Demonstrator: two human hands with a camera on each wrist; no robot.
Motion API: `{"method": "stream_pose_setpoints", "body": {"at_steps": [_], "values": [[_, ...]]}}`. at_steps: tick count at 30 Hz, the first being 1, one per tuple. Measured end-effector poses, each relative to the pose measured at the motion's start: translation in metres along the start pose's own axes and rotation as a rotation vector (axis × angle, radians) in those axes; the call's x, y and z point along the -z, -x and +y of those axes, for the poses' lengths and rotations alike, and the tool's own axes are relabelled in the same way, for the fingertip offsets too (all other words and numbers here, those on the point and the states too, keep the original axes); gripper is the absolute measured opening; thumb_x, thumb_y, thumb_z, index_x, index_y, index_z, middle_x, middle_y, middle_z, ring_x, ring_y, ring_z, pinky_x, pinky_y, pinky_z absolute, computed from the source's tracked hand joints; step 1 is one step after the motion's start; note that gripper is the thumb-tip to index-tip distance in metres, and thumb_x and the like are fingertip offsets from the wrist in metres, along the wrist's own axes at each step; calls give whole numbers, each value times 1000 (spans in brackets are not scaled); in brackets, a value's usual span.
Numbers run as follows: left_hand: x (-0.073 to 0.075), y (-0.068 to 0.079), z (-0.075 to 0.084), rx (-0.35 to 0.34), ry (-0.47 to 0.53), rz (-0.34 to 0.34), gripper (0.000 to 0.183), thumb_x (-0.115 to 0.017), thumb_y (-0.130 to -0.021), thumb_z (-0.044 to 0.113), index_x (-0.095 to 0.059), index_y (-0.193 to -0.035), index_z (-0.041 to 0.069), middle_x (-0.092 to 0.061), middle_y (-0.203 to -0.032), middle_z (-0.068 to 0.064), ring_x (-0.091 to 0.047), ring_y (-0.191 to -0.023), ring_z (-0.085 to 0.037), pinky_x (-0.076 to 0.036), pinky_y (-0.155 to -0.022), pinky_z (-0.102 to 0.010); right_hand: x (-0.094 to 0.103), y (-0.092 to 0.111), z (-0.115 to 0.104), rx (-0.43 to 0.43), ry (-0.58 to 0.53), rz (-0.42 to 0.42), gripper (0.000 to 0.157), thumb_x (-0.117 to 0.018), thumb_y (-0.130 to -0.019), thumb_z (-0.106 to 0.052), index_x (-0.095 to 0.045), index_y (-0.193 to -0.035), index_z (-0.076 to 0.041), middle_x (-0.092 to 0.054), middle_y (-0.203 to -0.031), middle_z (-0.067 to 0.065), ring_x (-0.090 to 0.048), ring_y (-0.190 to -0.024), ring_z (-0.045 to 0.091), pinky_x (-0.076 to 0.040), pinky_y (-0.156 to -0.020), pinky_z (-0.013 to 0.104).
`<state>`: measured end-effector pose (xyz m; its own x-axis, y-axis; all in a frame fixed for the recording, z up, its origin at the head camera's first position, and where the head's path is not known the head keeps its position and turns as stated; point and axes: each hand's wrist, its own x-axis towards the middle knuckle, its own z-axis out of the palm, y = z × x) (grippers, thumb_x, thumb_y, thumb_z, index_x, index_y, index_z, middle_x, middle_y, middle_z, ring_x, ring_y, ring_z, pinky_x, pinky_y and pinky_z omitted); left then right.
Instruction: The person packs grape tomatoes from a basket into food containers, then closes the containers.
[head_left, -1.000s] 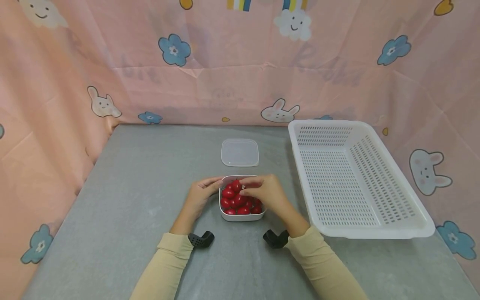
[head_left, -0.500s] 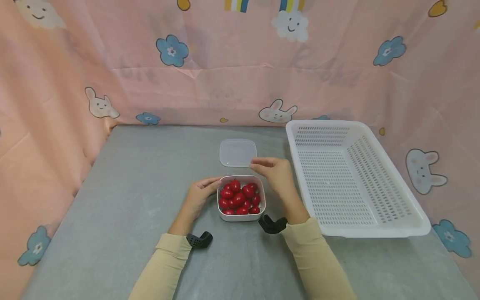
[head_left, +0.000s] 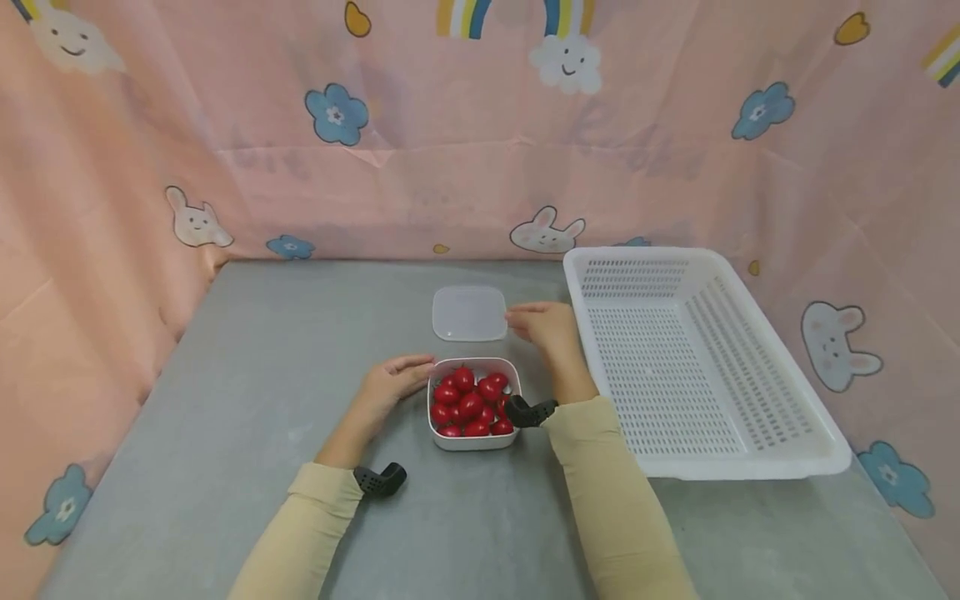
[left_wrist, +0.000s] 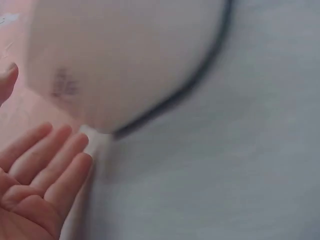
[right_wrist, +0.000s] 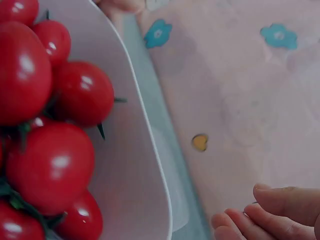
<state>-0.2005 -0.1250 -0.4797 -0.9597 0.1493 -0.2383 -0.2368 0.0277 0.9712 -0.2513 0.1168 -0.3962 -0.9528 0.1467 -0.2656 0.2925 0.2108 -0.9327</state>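
A white square box [head_left: 474, 444] full of red cherry tomatoes [head_left: 470, 406] stands on the grey table. My left hand [head_left: 390, 386] is at the box's left side, fingers extended, fingertips at its rim. In the left wrist view that hand [left_wrist: 40, 180] shows an open palm beside a blurred pale surface with a small dark mark. Behind the box lies a flat translucent lid [head_left: 469, 314]. My right hand [head_left: 551, 329] has its fingertips at the lid's right edge; contact is hard to tell. In the right wrist view thumb and fingers [right_wrist: 285, 202] are apart, nothing visible between them.
A large white slotted basket [head_left: 675, 367] stands on the right, close beside my right forearm. A pink patterned curtain [head_left: 420, 183] closes off the back and both sides of the table [head_left: 300, 333].
My right hand has moved from above the tomatoes back to the lid's right edge. My left hand has stayed at the box, shifting slightly away. The head view has tilted a little.
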Motion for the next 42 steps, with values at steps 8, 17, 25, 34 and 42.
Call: {"method": "stream_pose_setpoints", "body": {"at_steps": [8,17,25,34,42], "values": [[19,-29,43,58,-88,-11,49,-64,-97,21,-54,-138,-3,-54,-145,-19,-56,-131,-30,-40,-114,-39,-2,-31,-1,-63,66,39,22,-69,-82,-5,-72,-100,8,-70,-67,4,-58,-53,2,-50,-56,15],[27,-65,68,129,-116,-46,56,-62,-98,23,-45,-146,-1,-49,-149,-20,-51,-137,-32,-38,-116,-40,5,-63,0,-185,64,-63,22,-62,-89,0,-63,-109,9,-63,-72,0,-62,-60,6,-56,-65,16],[26,-87,66,186,10,-14,54,-60,-98,12,-42,-144,-8,-44,-152,-22,-47,-139,-34,-41,-114,-38,1,-79,2,-305,49,-120,37,-57,-95,3,-54,-130,10,-63,-99,12,-66,-84,17,-55,-96,30],[16,-98,68,248,9,47,51,-63,-96,11,-47,-141,-8,-52,-145,-24,-53,-134,-33,-45,-110,-37,-6,-90,4,-327,50,-141,33,-56,-95,6,-57,-127,12,-64,-90,10,-65,-78,15,-55,-96,30],[8,-102,68,271,14,60,54,-64,-95,10,-44,-141,-8,-54,-143,-25,-55,-132,-34,-48,-107,-38,-4,-93,3,-319,79,-177,35,-54,-95,9,-56,-129,14,-63,-75,6,-63,-65,10,-57,-89,28]]}}
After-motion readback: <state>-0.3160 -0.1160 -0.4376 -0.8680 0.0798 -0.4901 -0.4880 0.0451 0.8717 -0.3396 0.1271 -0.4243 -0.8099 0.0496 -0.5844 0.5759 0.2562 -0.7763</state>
